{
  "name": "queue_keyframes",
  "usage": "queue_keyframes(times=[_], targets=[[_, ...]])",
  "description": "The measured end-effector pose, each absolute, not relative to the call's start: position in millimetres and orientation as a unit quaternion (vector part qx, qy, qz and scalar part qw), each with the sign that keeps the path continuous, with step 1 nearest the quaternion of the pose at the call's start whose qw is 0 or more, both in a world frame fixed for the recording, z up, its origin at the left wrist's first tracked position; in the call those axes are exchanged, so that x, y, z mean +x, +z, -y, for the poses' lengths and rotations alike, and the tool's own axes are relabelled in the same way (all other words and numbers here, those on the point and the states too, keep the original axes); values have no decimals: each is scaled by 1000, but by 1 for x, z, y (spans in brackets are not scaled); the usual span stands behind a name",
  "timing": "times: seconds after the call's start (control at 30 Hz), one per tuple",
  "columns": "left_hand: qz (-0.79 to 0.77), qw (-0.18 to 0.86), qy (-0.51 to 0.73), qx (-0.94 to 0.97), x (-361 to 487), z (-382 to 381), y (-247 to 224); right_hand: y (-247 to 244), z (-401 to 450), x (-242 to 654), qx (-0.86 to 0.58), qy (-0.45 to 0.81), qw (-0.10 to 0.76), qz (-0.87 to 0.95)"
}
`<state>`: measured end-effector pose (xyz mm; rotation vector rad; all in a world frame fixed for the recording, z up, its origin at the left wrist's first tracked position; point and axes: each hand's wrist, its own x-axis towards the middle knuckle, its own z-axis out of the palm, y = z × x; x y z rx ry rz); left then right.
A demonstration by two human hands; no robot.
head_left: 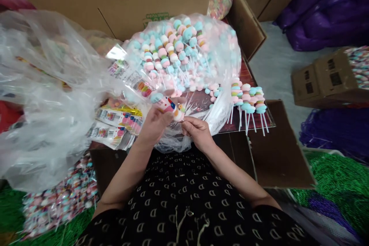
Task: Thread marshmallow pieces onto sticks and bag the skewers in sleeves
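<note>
A cardboard carton (115, 4) is set at 12 o'clock, with a clear plastic bag (227, 57) of pastel marshmallow skewers (173, 54) before it. Printed candy cards (115, 134) are piled at 9 o'clock. At centre, a small printed packet (170, 108) is gripped by the curled left hand (154, 125) and pinched at its tip by the right hand (197, 132).

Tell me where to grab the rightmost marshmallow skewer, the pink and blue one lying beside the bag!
Pinch the bare white stick of the rightmost marshmallow skewer, coming from the near side, below the candy. The stick points toward you and stands apart, while the candy end crowds against the neighbouring skewers.
</note>
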<state>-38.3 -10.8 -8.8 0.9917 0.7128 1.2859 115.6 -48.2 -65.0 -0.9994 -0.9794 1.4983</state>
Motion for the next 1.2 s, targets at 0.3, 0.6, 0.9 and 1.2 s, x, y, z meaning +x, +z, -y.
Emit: queue_keyframes(times=[0.3, 0.6, 0.9, 1.2], targets=[[-330, 602, 613, 390, -28, 4, 7, -62, 50, 112, -406, 621, 517, 428], [-325, 632, 555, 433, -37, 15, -13, -60, 49, 109, -423, 606, 522, 425], [-326, 583, 641, 378, -40, 4, 6, -58, 48, 115, -412, 650, 465, 438], [-337, 575, 648, 368, -39, 6, 7, -58, 49, 125, -393, 671, 445, 444]])
